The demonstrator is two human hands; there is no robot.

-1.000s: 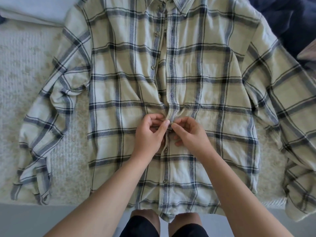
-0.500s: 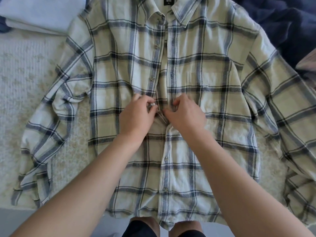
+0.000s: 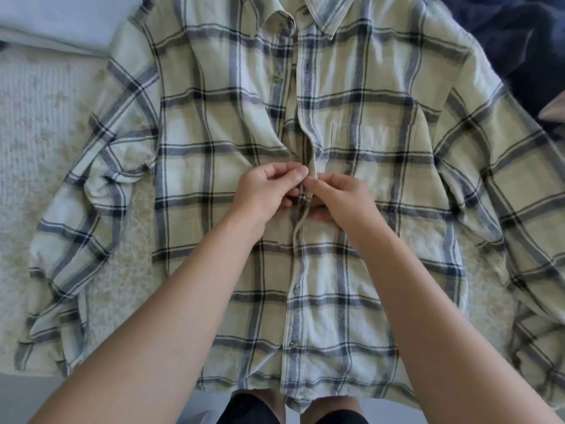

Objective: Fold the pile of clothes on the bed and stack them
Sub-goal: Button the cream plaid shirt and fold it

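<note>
A cream plaid shirt (image 3: 214, 166) with dark blue stripes lies face up on the bed, collar at the top, both sleeves spread outward. Its lower buttons are fastened; the front above my hands gapes slightly. My left hand (image 3: 269, 194) pinches the left edge of the button placket at mid-chest. My right hand (image 3: 339, 198) pinches the right placket edge just beside it, lifting a small fold of cloth. The fingertips of both hands nearly meet over the placket.
The shirt rests on a cream textured bedspread (image 3: 36, 123). A pale blue folded garment (image 3: 61, 22) lies at the top left. Dark navy clothing (image 3: 519, 47) is heaped at the top right. The bed edge and my knees (image 3: 266, 405) show at the bottom.
Both hands have moved up the placket from a lower button to one higher, at mid-chest. The view has moved closer, so the shirt fills more of the frame.
</note>
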